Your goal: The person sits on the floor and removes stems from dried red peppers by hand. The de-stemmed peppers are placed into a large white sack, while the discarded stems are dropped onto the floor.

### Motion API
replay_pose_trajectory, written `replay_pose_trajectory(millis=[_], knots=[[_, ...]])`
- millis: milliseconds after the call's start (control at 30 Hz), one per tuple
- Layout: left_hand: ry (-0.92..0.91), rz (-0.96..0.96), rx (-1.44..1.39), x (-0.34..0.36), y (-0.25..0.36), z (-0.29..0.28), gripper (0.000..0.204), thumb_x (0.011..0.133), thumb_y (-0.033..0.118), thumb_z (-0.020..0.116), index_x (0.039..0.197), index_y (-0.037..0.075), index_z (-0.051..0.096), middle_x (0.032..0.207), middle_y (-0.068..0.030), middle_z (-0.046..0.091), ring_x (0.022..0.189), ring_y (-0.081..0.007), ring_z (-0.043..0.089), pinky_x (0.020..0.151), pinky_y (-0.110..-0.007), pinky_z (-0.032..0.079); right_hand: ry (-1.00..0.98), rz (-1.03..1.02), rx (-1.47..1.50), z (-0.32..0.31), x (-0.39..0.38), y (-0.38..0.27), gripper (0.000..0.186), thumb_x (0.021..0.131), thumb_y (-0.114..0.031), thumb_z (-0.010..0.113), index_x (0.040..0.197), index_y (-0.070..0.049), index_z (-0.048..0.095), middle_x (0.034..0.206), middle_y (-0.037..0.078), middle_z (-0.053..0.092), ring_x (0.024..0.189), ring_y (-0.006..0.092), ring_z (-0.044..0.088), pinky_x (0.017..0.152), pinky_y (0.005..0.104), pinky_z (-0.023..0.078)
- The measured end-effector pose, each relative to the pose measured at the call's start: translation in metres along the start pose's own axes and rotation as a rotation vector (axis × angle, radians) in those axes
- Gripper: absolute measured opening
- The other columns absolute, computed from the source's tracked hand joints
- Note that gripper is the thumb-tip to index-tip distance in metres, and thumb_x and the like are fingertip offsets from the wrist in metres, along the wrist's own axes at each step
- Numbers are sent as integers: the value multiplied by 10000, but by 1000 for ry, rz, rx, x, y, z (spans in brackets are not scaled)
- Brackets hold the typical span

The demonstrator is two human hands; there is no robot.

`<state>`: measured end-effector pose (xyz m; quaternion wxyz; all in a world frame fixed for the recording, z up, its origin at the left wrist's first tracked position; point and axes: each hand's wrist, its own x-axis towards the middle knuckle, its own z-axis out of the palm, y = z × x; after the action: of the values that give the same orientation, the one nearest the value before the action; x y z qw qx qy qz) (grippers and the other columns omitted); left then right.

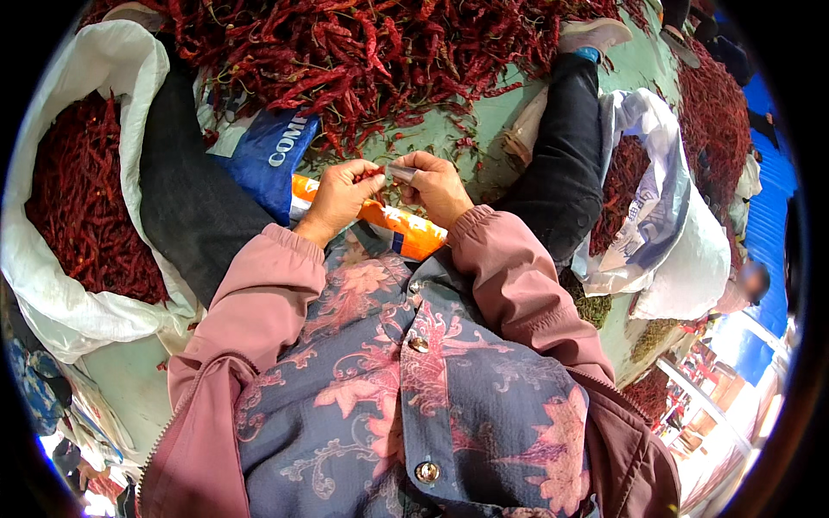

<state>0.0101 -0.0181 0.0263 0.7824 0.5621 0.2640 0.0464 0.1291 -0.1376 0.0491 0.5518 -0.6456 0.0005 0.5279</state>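
Note:
My left hand (338, 200) is closed in a pinch on a dried red chili (370, 175), most of it hidden by the fingers. Close beside it, my right hand (440, 188) is closed around a short, shiny grey metal piece (402, 173) at the thumb and forefinger; its full shape is hidden. The fingertips of both hands almost meet. Below them lies an orange-and-white plastic bag (413, 231). A large heap of dried red chilies (371, 60) spreads just beyond the hands, with loose stems and bits at its near edge.
A white woven sack (142, 69) full of dried chilies stands outside my left leg. Another white sack (691, 250), partly filled, is outside my right leg. A blue plastic bag (263, 160) lies by my left thigh. More chilies (717, 129) and people are at the far right.

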Motion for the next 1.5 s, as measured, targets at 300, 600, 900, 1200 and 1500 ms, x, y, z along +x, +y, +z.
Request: replay_pose_trajectory(millis=[300, 600, 900, 1200, 1500], knots=[[-221, -181, 62, -2, 14, -2, 94, 819, 74, 583, 853, -1, 626, 660, 39, 545, 583, -24, 469, 512, -178, 373, -129, 148, 294, -7, 3, 8, 100, 746, -24, 486, 797, -13, 572, 625, 49, 532, 505, 122, 479, 470, 271, 410], [-431, -497, -257, 6, 9, -5, 96, 823, 108, 564, 791, 19, 584, 613, 4, 521, 449, -44, 417, 416, -175, 329, 119, -489, -1631, -9, 6, -8, 204, 687, -143, 550, 873, -61, 563, 880, 114, 595, 789, 279, 613, 667, 380, 488], [-369, -374, -639, 14, 9, -10, 177, 834, 68, 528, 997, 3, 548, 776, -64, 591, 632, -125, 561, 579, -243, 477, 582, -145, -1485, -114, 39, -6, 245, 695, -102, 570, 936, -68, 555, 911, 160, 610, 872, 330, 596, 752, 405, 482], [-125, -332, -556, 15, -4, -15, 115, 773, 8, 614, 876, 37, 572, 677, -17, 532, 545, -95, 515, 515, -237, 458, 501, -280, -1294, -111, 50, -4, 203, 635, -114, 629, 837, -111, 636, 902, 140, 596, 863, 320, 584, 761, 392, 463], [-22, -293, -374, 15, -7, -4, 124, 801, 64, 613, 903, 9, 569, 613, -6, 526, 470, -74, 486, 412, -207, 377, 9, -432, -1184, -48, 14, 14, 198, 616, -74, 609, 809, -29, 621, 749, 185, 620, 713, 303, 628, 636, 375, 490]])
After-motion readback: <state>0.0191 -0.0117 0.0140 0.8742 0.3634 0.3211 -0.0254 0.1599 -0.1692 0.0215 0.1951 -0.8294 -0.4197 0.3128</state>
